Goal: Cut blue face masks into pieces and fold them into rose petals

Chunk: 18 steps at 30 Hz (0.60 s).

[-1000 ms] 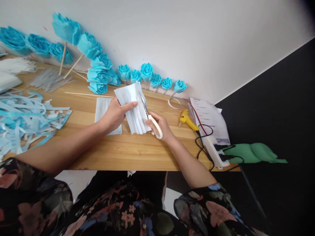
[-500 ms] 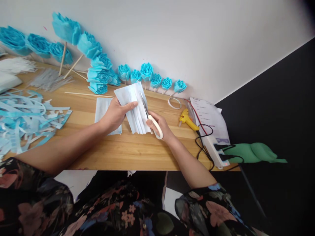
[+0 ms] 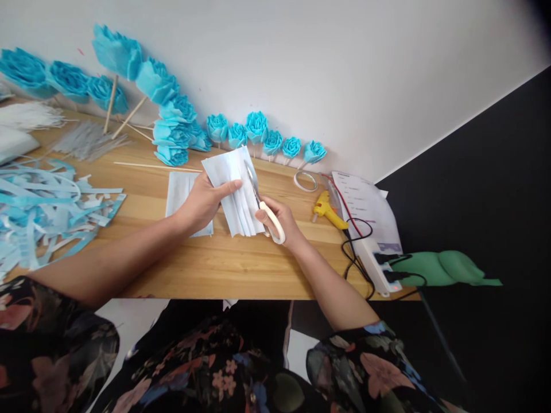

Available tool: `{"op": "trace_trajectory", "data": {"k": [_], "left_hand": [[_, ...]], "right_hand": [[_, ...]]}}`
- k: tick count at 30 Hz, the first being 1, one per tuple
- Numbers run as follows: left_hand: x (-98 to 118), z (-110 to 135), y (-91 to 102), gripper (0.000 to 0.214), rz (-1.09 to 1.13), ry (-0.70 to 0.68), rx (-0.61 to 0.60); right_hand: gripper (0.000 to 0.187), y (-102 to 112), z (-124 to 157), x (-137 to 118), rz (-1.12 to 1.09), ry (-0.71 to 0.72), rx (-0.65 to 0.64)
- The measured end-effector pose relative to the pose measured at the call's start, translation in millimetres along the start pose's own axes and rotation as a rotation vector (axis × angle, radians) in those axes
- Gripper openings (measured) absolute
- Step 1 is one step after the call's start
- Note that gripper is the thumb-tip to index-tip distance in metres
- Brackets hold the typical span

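My left hand (image 3: 203, 202) pinches a light blue pleated face mask (image 3: 238, 198), thumb on its front, held tilted above the wooden table. With my right hand (image 3: 282, 222) I grip the white-handled scissors (image 3: 275, 221), fingers in the handles. Their metal blades lie along the mask's right edge, pointing up and away. Whether the blades are fully closed is hard to tell. Under my left hand another pale blue pleated mask piece (image 3: 178, 192) lies flat on the table, partly covered by the hand.
Blue fabric flowers on sticks (image 3: 172, 126) lean along the wall. Cut blue strips (image 3: 47, 201) pile up at left, beside grey wires (image 3: 86, 140). To the right are a tape roll (image 3: 305, 181), a yellow glue gun (image 3: 329, 210), a power strip (image 3: 379, 267) with cables and a paper sheet (image 3: 370, 206).
Almost nothing differs. The mask and scissors keep nearly the same place, with a very slight shift of the whole view.
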<state>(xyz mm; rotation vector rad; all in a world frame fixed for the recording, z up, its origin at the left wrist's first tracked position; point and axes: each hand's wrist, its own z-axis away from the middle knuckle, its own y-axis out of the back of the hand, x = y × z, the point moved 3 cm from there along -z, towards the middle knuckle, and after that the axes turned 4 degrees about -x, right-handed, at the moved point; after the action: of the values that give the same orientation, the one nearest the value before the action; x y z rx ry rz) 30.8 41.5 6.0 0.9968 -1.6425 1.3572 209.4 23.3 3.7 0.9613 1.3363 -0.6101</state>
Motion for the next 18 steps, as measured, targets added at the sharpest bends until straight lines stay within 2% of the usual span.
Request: {"op": "trace_trajectory", "data": {"k": [9,18], "left_hand": [[0.0,-0.4,0.8,0.048,0.0,-0.012,-0.02],[1.8,-0.2,-0.2,0.044,0.006,-0.01,-0.019]], "right_hand": [[0.073,1.1,-1.0,1.3,-0.039,-0.025,0.039],[0.063,0.9,0.7,-0.9,-0.052,-0.033,0.041]]}}
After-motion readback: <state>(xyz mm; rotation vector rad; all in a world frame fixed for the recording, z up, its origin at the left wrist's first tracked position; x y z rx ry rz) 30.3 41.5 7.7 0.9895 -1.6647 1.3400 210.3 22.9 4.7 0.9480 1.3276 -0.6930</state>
